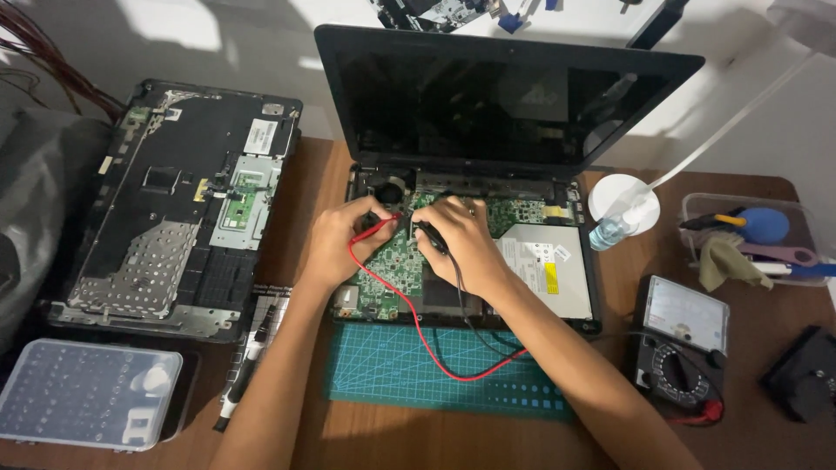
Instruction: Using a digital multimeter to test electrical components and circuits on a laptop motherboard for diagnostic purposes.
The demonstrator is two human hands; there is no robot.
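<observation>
My hands probing an opened laptop's circuit board (pixel 409 252)
Top cover already off; left hand (pixel 335 244) clamped on red probe (pixel 380 228), right hand (pixel 461 248) on black probe (pixel 428 235); testing under way.

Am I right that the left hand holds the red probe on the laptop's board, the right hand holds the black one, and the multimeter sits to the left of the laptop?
Not quite: the head view shows the multimeter to the right of the laptop, not the left. The rest holds: the left hand holds the red probe on the board, and the right hand holds the black probe.
</observation>
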